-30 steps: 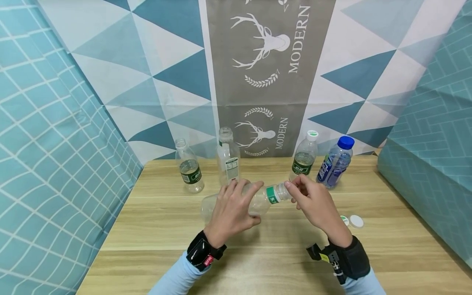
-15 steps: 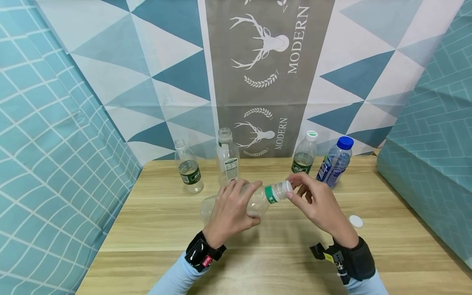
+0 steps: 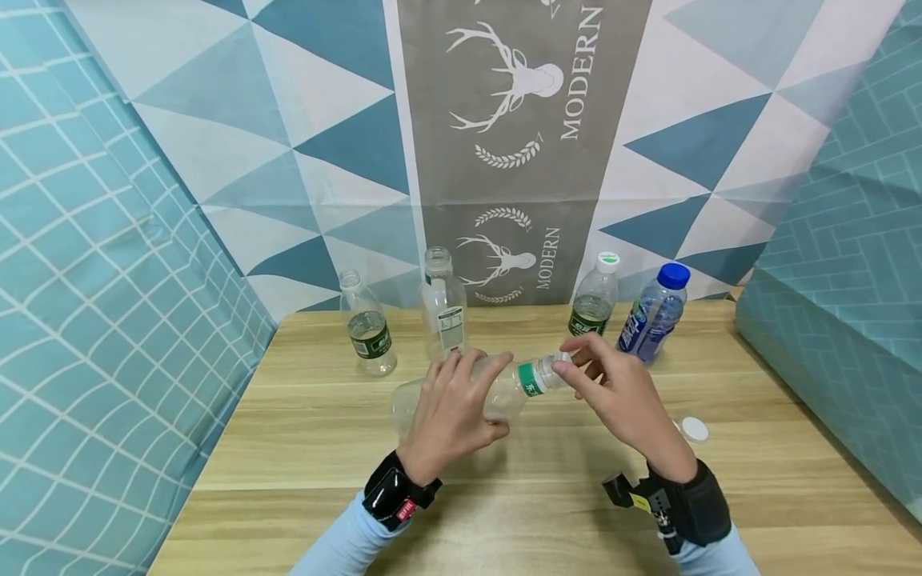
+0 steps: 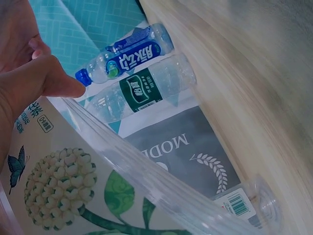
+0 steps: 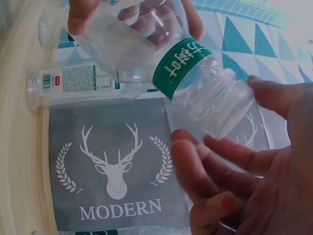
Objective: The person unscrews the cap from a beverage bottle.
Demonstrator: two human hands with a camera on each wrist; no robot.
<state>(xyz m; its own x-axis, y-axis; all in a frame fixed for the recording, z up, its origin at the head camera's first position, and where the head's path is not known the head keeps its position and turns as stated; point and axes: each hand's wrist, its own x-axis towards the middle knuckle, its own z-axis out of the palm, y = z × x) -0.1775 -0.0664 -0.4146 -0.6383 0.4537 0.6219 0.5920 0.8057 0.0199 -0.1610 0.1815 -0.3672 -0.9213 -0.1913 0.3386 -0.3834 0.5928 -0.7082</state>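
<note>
A large clear bottle [image 3: 504,392] with a green neck band lies tilted above the table, its mouth toward the right. My left hand [image 3: 454,408] grips its body from above, thumb on the near side. At the mouth, my right hand [image 3: 612,392] pinches the pale bottle cap [image 5: 230,112] between thumb and fingers; the right wrist view shows the thumb on one edge and a fingertip on the opposite edge. The left wrist view shows the bottle's printed flower label [image 4: 61,188] close up. Part of the body is hidden under my left hand.
Two uncapped clear bottles, one at left [image 3: 370,332] and one behind the held bottle [image 3: 442,312], stand at the back. A white-capped bottle [image 3: 594,300] and a blue-capped bottle [image 3: 654,316] stand back right. Beside my right wrist lies a white cap [image 3: 695,430], another partly hidden.
My right hand's fingers spread and shifted around the bottle's mouth, then closed in on the cap again. The left hand and the bottle stay nearly in place.
</note>
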